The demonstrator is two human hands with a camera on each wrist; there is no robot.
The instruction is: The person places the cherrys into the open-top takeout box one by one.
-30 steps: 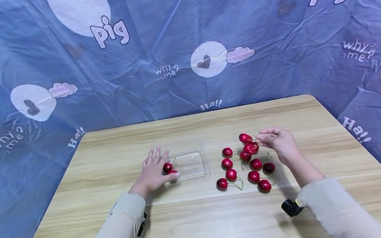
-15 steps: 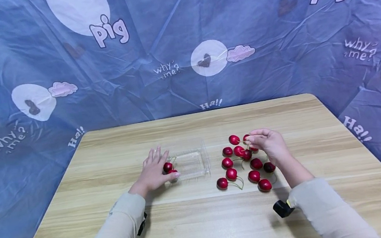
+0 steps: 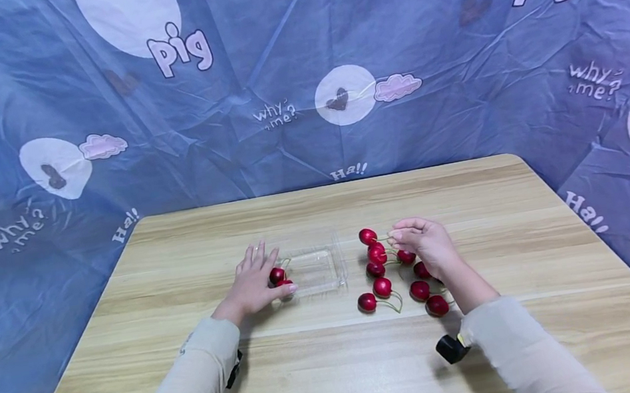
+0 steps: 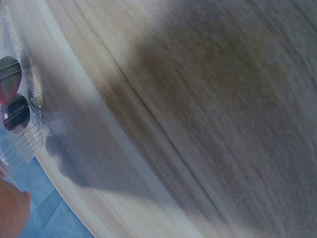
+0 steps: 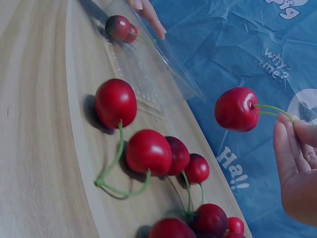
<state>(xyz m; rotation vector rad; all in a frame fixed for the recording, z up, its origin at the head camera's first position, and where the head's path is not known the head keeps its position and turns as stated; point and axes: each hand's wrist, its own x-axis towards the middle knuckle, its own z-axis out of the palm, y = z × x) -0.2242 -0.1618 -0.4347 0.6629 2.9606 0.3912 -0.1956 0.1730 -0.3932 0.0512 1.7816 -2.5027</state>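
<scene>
My right hand (image 3: 421, 245) pinches the green stems of a pair of cherries (image 5: 237, 109), raised over the table to the right of the clear plastic box. In the right wrist view one red fruit hangs in front, and its partner is largely hidden behind it. My left hand (image 3: 252, 286) rests with spread fingers on the left side of the clear plastic box (image 3: 337, 267). Inside that box, by the left thumb, lie two cherries (image 3: 277, 275), partly covered by the hand in the head view.
Several loose cherries (image 3: 382, 288) with joined stems lie on the wooden table (image 3: 315, 371) right of the box, some beneath my right hand. A blue printed cloth (image 3: 272, 61) hangs behind the table's far edge.
My right hand has moved left, carrying the cherry pair from over the right part of the pile toward the box. My left hand and the box have stayed in place.
</scene>
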